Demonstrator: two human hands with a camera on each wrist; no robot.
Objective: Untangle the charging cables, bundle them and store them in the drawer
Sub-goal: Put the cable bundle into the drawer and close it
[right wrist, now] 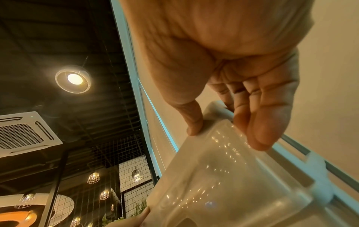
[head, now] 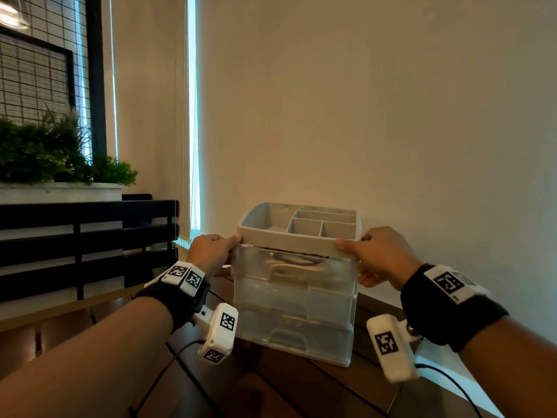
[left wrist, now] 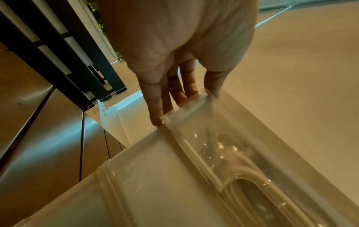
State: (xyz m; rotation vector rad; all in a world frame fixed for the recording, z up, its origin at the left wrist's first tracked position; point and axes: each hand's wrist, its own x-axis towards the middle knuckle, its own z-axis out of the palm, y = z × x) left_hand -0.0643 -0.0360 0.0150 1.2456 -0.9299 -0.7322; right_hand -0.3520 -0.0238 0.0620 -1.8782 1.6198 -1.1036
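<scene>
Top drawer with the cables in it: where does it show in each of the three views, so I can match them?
Head: top drawer at centre, just under the grey tray, between the left hand and right hand.
Left wrist: lower right, drawer with pale cables behind its clear front, fingers at its corner.
Right wrist: lower centre, drawer under the thumb.
Shared landmark: the clear drawer front.

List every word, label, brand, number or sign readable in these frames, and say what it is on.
No readable text in any view.
Wristbands and wrist camera housings: square black-and-white coded markers only, no letters or digits.
Drawer unit and its grey top tray: no label or brand visible.
Ceiling vent: no legible marking.
</scene>
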